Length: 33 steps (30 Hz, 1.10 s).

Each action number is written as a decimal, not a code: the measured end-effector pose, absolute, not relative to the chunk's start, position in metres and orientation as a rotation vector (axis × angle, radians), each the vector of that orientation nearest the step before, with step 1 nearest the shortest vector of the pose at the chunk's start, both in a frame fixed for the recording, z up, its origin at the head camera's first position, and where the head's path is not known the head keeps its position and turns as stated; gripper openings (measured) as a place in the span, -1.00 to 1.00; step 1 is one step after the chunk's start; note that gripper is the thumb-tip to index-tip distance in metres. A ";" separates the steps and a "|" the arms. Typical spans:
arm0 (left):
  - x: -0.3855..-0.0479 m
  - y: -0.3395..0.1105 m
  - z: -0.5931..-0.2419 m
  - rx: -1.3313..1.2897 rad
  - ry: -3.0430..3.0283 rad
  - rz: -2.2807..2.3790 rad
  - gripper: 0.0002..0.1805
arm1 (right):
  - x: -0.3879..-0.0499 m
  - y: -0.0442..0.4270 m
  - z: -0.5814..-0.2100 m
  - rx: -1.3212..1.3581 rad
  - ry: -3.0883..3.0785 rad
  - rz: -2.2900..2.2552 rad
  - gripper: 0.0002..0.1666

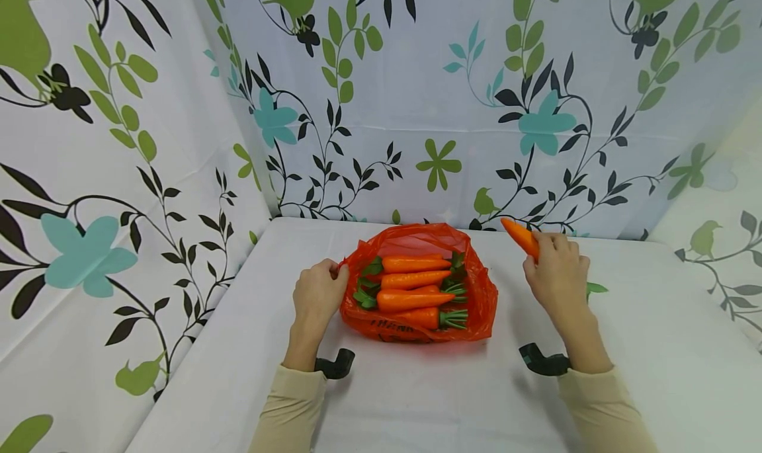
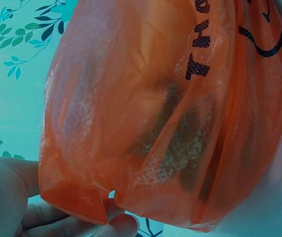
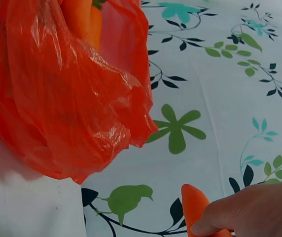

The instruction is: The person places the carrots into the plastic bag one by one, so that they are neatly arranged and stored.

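A red plastic bag lies with its mouth spread, and several orange carrots with green tops rest inside. My left hand pinches the bag's left edge between thumb and fingers; the left wrist view shows the thin film folded at the fingertips. To the right of the bag, my right hand holds a single carrot above the table, its tip pointing up and to the left. Green leaves stick out behind that hand. In the right wrist view the held carrot is apart from the bag.
The bag stands on a white-covered table. Cloth printed with leaves, birds and flowers hangs behind the table and along the left side. A dark wrist mount sits at the right wrist, another at the left.
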<state>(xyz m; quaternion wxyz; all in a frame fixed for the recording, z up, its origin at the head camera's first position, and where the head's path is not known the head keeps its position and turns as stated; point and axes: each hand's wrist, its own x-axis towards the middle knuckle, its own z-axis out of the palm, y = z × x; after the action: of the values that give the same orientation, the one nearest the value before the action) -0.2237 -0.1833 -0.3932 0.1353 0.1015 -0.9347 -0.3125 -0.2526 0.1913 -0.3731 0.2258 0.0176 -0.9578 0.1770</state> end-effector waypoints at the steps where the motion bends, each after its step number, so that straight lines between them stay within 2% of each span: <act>1: -0.224 -0.183 -0.393 0.294 -2.708 -0.906 -0.67 | -0.252 0.190 -0.373 0.061 -2.635 0.490 -0.45; 33: -0.223 -0.182 -0.392 0.306 -2.709 -0.909 -0.66 | -0.242 0.142 -0.381 0.451 -2.496 0.471 -0.51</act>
<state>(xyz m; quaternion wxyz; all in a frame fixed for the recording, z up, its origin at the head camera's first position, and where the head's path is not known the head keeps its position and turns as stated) -0.2232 -0.1819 -0.3919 0.1336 0.1054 -0.9342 -0.3135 -0.2423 0.1418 -0.3809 0.2771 0.1680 -0.9296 0.1755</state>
